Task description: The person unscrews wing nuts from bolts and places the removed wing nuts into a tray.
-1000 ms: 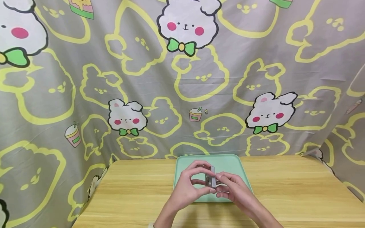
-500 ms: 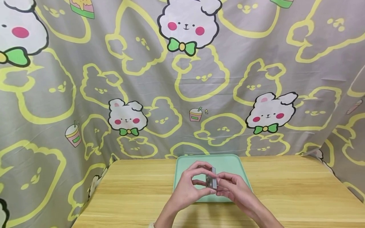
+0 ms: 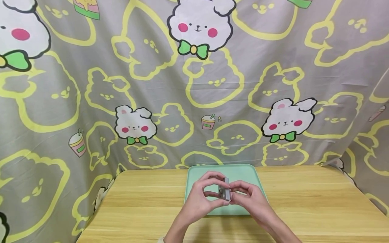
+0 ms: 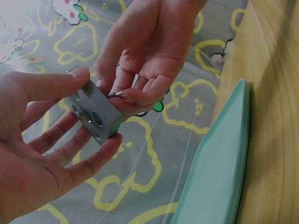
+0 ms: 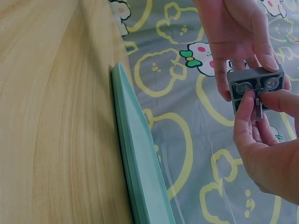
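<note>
A small grey metal block (image 3: 225, 191) is held over the tray by the left hand (image 3: 199, 199), thumb below and fingers above. In the left wrist view, the block (image 4: 97, 114) shows round holes on its face, and the left hand (image 4: 42, 154) grips it by its edges. The right hand (image 3: 253, 201) is at the block's right side. In the right wrist view, the right hand (image 5: 268, 144) has its thumb and fingers around a small threaded screw (image 5: 259, 108) standing out from the block's recessed side (image 5: 257, 86); whether they pinch it is partly hidden.
A mint green tray (image 3: 243, 173) lies on the wooden table (image 3: 146, 195) beneath the hands. A grey curtain (image 3: 170, 84) with yellow outlines and white rabbits hangs behind the table and along both sides.
The right hand's fingers have shifted at the block's side, with the index finger raised and the thumb lower. The left hand and the block have stayed nearly still.
</note>
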`<state>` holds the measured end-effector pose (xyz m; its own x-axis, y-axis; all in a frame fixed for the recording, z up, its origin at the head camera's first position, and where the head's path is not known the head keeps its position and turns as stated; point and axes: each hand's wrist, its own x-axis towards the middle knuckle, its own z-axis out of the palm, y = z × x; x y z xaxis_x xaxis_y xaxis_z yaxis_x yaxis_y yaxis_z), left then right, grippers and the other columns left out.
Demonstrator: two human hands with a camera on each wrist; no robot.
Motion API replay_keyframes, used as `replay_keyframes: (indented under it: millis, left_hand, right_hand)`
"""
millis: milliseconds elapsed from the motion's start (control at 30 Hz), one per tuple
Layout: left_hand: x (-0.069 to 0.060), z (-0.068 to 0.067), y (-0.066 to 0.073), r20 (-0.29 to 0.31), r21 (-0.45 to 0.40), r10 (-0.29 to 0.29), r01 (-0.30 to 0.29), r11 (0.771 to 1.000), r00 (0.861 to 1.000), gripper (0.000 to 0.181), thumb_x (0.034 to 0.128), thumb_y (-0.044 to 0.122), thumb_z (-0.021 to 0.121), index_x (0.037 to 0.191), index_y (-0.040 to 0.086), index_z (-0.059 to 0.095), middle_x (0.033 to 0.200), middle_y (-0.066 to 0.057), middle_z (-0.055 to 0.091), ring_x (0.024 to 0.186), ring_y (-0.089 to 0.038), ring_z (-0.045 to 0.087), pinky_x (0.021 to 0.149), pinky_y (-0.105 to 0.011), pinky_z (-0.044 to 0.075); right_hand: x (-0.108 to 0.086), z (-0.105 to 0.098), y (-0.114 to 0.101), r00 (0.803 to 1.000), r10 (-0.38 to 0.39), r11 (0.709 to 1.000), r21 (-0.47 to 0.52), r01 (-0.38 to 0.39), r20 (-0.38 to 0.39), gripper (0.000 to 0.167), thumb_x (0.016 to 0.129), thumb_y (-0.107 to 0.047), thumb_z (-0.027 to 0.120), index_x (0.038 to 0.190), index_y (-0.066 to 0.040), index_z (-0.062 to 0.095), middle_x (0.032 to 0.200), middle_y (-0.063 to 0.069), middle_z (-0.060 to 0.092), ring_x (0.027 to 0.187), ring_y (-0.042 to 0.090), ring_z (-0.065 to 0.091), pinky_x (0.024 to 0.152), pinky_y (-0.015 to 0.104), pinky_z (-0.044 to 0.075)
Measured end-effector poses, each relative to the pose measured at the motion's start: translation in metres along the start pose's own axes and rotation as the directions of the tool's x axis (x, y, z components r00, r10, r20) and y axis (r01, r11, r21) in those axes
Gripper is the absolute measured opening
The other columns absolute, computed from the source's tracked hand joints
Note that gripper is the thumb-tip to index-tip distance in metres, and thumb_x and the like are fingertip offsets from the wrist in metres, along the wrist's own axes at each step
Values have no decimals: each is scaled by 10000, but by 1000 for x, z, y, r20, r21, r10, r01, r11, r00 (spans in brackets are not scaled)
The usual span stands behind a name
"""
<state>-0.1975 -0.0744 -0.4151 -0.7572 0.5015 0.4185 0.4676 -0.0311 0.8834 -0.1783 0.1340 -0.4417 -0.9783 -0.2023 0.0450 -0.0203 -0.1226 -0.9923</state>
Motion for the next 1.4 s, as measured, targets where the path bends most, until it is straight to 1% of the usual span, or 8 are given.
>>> replay_keyframes:
  millis: [467,633,733,900,1033,1133,1267,1400]
  left_hand:
    - [1,2,-1,1,-9,15,-15,1000,1000,322,795,47,886,1091,108,774,1275,-56,600,1178,-236,582,802,-392,646]
    - [1,0,-2,5,-24,-12,12,1000,1000,332,795,38,884,1100,97,769,1283,-55,595,1182,-238,578,819,-397,643]
    - [1,0,-3,-3,-68,-18,18,998,1000,341,794,1,873,1110,64,758,1296,-89,583,1173,-249,587,831,-418,640]
    - [3,-1,-1,-8,-123,-23,22,992,1000,358,790,-49,856,1121,29,744,1314,-119,564,1170,-261,593,825,-448,639]
    - [3,-2,0,-12,-147,-21,19,989,1000,358,794,-68,845,1126,10,737,1316,-143,556,1161,-264,597,813,-450,641]
    - [3,-2,-1,-13,-165,-23,21,986,1000,352,799,-69,839,1127,2,733,1314,-157,553,1158,-259,597,812,-451,642]
    - [3,-3,-2,-11,-196,-26,24,980,1000,350,804,-66,835,1133,-23,724,1316,-179,547,1171,-258,585,828,-457,638]
    - [2,-4,-2,-16,-224,-35,31,974,999,355,802,-68,835,1136,-37,718,1317,-192,544,1188,-267,571,851,-463,631]
  right_hand:
    - [-5,-2,-3,998,-66,995,-75,67,15,267,935,13,678,1175,103,606,1128,150,676,934,225,736,821,377,634]
    - [-4,3,2,973,-232,954,-193,227,-3,177,917,44,713,1081,63,649,1105,159,672,943,171,727,774,330,639]
    - [-3,6,8,907,-420,864,-306,399,-6,195,885,103,724,1026,-26,688,1059,114,690,947,151,718,762,313,640]
    - [-1,9,16,730,-682,642,-445,624,42,394,812,186,750,1024,-142,699,1039,37,698,936,147,696,762,280,632]
    - [3,9,18,589,-803,458,-537,709,91,421,768,169,770,1041,-145,708,1032,13,694,896,141,678,777,204,598]
    - [5,9,19,495,-859,330,-593,734,134,199,873,3,752,1022,-123,711,1025,11,690,889,159,673,835,154,564]
    - [6,11,19,415,-892,230,-612,756,178,145,1016,-191,629,965,-76,700,1010,51,683,885,199,684,903,144,546]
    - [6,13,16,377,-903,173,-626,760,208,186,1032,-196,608,945,-56,695,1007,71,678,865,205,685,912,147,546]
